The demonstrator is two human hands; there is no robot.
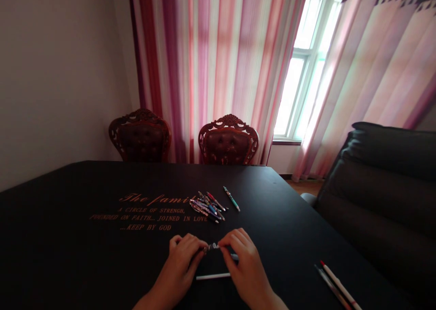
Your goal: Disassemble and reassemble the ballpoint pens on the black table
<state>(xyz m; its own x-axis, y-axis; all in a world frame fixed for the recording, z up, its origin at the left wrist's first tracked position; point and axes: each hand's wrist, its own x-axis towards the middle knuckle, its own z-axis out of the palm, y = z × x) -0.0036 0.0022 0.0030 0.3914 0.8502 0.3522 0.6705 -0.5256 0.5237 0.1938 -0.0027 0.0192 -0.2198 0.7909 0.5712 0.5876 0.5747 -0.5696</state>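
My left hand point(182, 260) is closed in a pinch, its fingertips on one end of a small dark and silvery piece point(213, 246). Opposite it, my right hand point(245, 264) pinches the pale end on the other side; whether this is one part or two is too small to tell. Below the fingers a thin white tube point(211, 277) lies on the black table, its right end hidden by my right hand. A bluish-grey part point(234, 257) shows partly behind my right thumb.
Beyond my hands lies a pile of several colourful pens point(207, 206), with one green pen point(231, 198) apart on its right. Two slim pens or pencils point(335, 283) rest near the table's right edge. Carved chairs point(229, 142) stand behind the black table point(68, 255); a dark armchair point(381, 201) is at right.
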